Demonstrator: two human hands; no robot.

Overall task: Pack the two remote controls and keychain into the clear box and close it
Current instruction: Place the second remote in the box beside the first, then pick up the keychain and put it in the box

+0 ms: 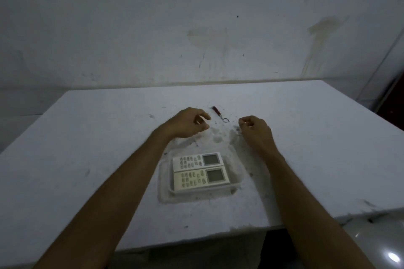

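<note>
Two white remote controls lie side by side in the clear box (pixel 237 178), screens to the right: the far remote (pixel 196 161) and the near remote (pixel 200 178). The keychain (pixel 219 113), a dark red fob with a small metal ring, lies on the table beyond the box. My left hand (pixel 188 123) hovers just left of the keychain, its fingers curved and apart, with nothing in it. My right hand (pixel 255 130) hovers to the right of the keychain, its fingers curled in on nothing. Whether the faint clear edge at the box's left is a lid is unclear.
The white table (pixel 87 148) is scuffed and dusty around the box. Its far edge meets a stained white wall (pixel 196 28). The near edge runs below the box, and the right edge drops off to a dark floor.
</note>
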